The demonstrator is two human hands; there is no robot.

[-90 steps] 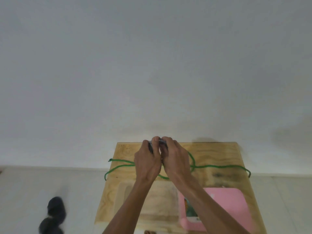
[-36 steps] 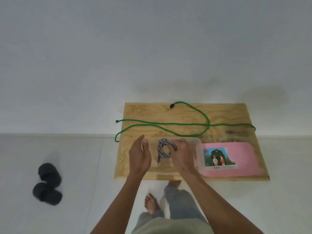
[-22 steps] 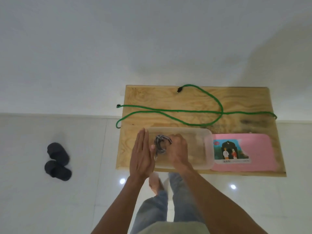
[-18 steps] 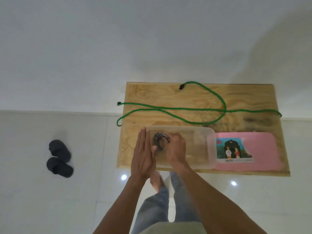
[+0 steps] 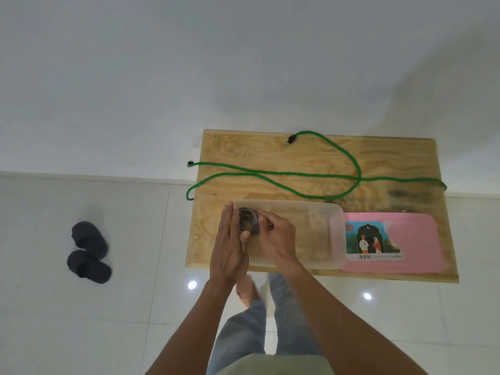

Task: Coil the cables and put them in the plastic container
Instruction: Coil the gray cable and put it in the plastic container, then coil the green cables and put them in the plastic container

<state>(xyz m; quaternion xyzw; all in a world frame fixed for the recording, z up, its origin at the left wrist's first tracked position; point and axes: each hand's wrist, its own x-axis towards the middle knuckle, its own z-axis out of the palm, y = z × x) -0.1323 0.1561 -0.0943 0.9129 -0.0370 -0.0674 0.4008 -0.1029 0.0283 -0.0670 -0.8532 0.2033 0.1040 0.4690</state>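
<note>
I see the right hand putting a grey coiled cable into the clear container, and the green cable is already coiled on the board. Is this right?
Not quite. The head view shows the green cable lying uncoiled in long loose loops across the board. The rest holds: the right hand holds the grey coiled cable in the clear container.

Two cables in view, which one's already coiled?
The grey cable, bundled in a small coil at the left end of the clear container, held by the right hand. The green cable lies uncoiled across the wooden board.
</note>
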